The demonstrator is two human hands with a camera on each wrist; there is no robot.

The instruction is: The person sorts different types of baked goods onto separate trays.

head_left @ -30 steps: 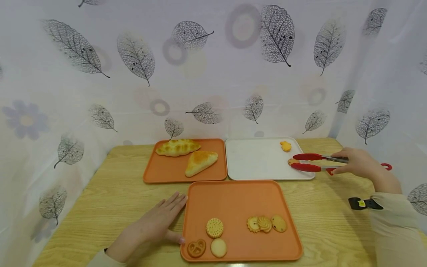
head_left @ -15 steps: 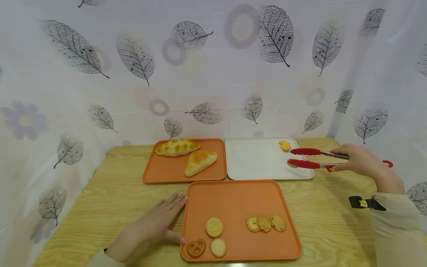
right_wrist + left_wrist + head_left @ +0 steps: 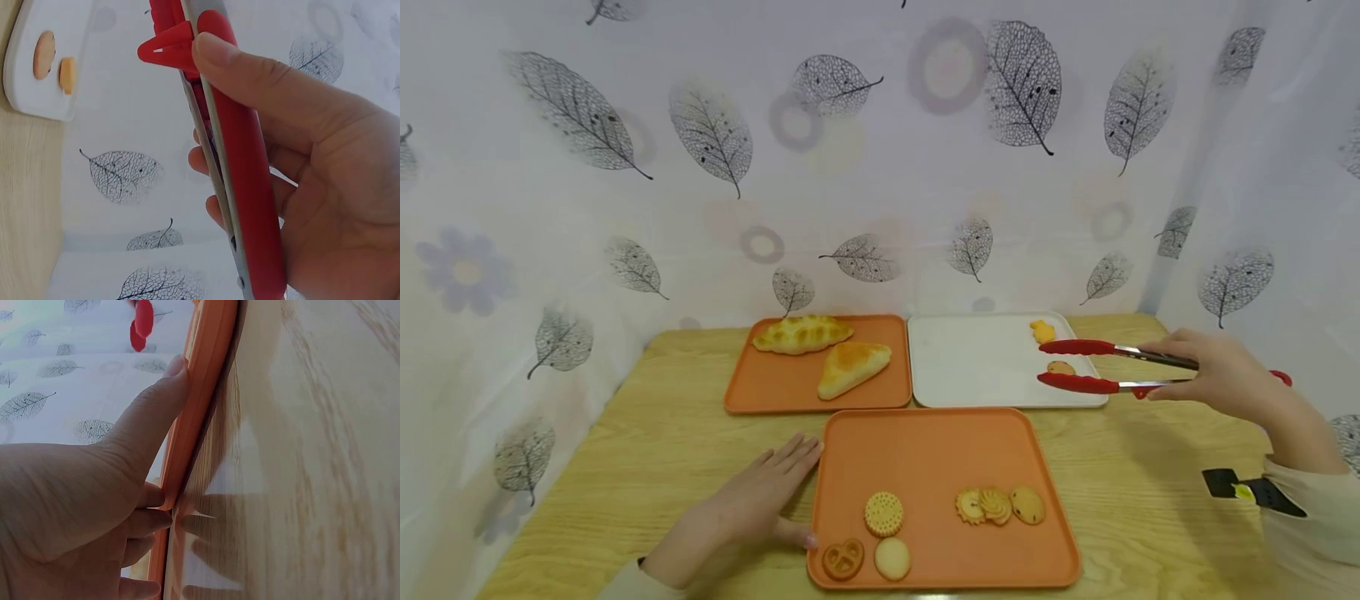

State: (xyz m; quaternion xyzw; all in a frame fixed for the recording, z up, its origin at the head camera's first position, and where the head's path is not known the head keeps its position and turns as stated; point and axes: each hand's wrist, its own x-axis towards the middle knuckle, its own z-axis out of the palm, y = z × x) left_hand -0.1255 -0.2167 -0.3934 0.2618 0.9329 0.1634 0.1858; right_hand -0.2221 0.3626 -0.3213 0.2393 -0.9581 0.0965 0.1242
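Observation:
My right hand (image 3: 1225,375) grips red-tipped metal tongs (image 3: 240,162), thumb on one handle and fingers round the other. In the head view the tongs' two tips stand apart over the right part of the white tray (image 3: 977,362). Between the tips shows a round cookie (image 3: 1060,367) lying on that tray; a small orange star-shaped cookie (image 3: 1042,332) lies behind it. My left hand (image 3: 760,496) rests with straight fingers along the left edge of the front orange tray (image 3: 925,450). Its thumb and fingertips touch the rim in the left wrist view.
On the front tray lie a pretzel cookie (image 3: 843,559), a dotted round cookie (image 3: 883,513), a plain round cookie (image 3: 892,558) and an overlapping cookie row (image 3: 995,506). The back orange tray (image 3: 775,387) bears a long bread (image 3: 802,334) and a triangular bread (image 3: 854,369). A patterned curtain hangs behind.
The tongs' tips have spread apart and let go of the round cookie, which now lies on the white tray. The tongs have shifted slightly left. My left hand has stayed put.

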